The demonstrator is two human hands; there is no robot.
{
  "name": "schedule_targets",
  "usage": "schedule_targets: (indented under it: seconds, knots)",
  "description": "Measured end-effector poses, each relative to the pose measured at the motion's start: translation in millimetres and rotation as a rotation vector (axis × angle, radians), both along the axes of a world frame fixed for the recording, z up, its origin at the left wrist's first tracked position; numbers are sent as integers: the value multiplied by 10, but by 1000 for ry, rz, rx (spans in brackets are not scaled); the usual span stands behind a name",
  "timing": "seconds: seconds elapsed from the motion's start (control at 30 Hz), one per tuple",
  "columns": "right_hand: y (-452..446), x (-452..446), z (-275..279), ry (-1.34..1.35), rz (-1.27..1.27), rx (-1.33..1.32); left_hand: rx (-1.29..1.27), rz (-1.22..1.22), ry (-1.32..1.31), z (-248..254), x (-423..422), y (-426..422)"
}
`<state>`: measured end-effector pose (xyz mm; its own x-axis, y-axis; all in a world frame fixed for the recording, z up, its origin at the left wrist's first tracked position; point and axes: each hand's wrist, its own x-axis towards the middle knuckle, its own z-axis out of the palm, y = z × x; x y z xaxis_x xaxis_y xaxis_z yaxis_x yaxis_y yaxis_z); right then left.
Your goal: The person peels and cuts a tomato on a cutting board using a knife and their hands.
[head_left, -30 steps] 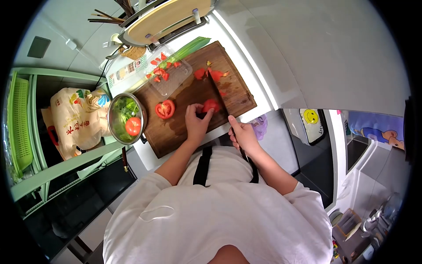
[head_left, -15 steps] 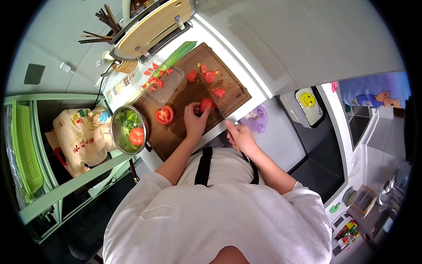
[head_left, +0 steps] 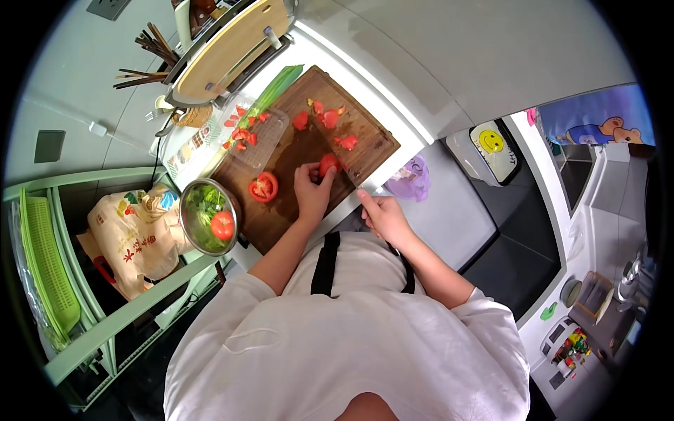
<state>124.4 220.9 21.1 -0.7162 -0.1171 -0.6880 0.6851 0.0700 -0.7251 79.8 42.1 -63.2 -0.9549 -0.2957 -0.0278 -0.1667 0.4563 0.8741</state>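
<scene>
Mid-frame, my left hand (head_left: 311,193) grips a glossy red tomato (head_left: 328,164); my right hand (head_left: 386,217) clasps the knife (head_left: 349,177); leftward, a half (head_left: 263,187) shows pale-veined flesh.

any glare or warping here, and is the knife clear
Head view: strong fisheye bending, black corners; head view: the white countertop looks washed out; head view: the knife shows only as a thin dark line over the brown cutting board, its blade hard to make out.
</scene>
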Motion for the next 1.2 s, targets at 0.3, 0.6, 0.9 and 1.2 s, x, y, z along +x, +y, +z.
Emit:
schedule_targets:
  seconds: [0.3, 0.6, 0.9, 1.2]
  knots:
    - [44, -67, -189, 36, 47, 62, 51, 1, 36, -94, -13, -11]
    - [55, -522, -97, 1, 60, 8, -26, -99, 20, 30, 5, -82]
    - [390, -720, 107, 5, 252, -14, -96, -320, 31, 144, -136, -255]
    - [407, -691, 27, -31, 393, -12, -267, -213, 29, 234, -35, 3]
